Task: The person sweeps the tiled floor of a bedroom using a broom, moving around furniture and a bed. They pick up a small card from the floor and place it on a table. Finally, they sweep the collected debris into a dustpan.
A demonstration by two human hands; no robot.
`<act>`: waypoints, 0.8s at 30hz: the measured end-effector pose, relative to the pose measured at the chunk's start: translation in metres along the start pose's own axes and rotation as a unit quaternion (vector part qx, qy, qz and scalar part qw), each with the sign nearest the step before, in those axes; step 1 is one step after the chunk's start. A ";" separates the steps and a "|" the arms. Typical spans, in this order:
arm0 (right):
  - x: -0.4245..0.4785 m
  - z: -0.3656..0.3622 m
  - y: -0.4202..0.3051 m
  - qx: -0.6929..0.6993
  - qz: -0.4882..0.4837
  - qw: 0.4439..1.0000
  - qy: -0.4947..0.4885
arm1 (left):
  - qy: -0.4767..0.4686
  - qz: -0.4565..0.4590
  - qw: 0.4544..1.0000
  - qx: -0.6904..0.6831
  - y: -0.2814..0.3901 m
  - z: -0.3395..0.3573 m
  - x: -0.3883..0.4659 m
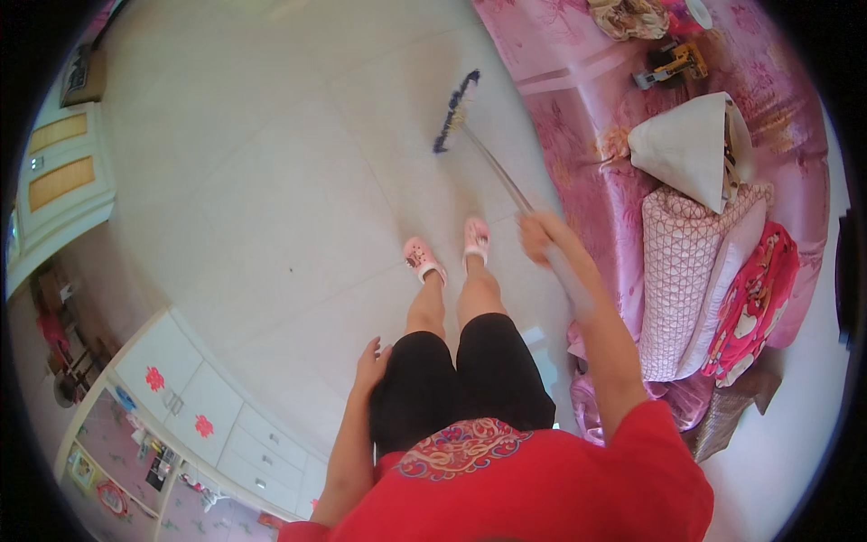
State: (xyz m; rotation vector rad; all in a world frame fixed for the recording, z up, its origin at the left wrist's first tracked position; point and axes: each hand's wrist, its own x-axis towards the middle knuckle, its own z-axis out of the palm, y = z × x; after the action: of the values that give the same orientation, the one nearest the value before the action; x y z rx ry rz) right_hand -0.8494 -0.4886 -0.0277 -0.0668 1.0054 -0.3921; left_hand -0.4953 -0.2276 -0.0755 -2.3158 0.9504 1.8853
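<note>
My right hand (538,237) grips the metal handle (500,171) of a floor broom or mop, just beside the bed. Its narrow head (456,112), dark with yellowish tufts at the middle, rests on the pale tiled floor (271,169) ahead of my feet. Whether the head has bristles or fabric strands is hard to tell. Down at my left thigh hangs my left hand (371,366), holding nothing, fingers apart. My feet wear pink clogs (421,257) with charms on them.
On my right stands a bed with a shiny pink cover (589,203), bearing a rolled patterned quilt (677,284), a white cone-shaped thing (681,146) and a yellow toy excavator (677,64). White cabinets (203,400) line the left. A small dark speck (291,270) lies on the floor.
</note>
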 end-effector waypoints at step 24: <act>0.269 0.215 -0.137 0.241 0.039 0.955 0.168 | 0.083 -0.075 0.981 -0.157 0.186 0.016 -0.006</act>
State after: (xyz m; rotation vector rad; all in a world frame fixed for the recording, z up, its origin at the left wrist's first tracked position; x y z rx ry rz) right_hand -0.5830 -0.7370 -0.0977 0.4942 1.2174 -0.5791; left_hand -0.5946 -0.3702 -0.0076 -2.6679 0.4937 1.9249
